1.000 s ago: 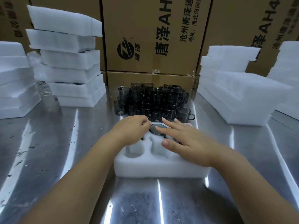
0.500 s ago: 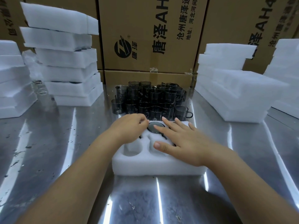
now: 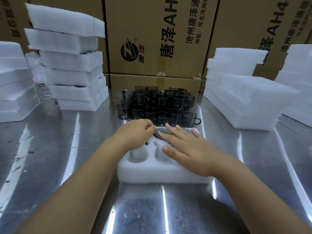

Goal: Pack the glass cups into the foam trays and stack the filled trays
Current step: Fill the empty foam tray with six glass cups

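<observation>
Left hand (image 3: 135, 135) curls its fingers at a cup (image 3: 159, 132) seated in the tray (image 3: 152, 173) on the worktop (image 3: 76, 157); its grip is unclear. Right hand (image 3: 187, 146) lies flat and relaxed. The glass is likely brittle and slick, best held by the body.

We lose far-left pocket of foam tray (image 3: 152, 171) under left hand (image 3: 135, 132); whether its curled fingers grip anything, we cannot say. Right hand (image 3: 187, 147) lies flat over right pockets; we see only part of dark cup rim (image 3: 158, 133). Massed glass cups (image 3: 157, 102) overlap, count unclear to us. Top edge cuts cardboard boxes (image 3: 152, 39), print incomplete. Left edge cuts foam stack (image 3: 10, 81); clear objects (image 3: 42, 92) beside it too blurred for us to name.
</observation>
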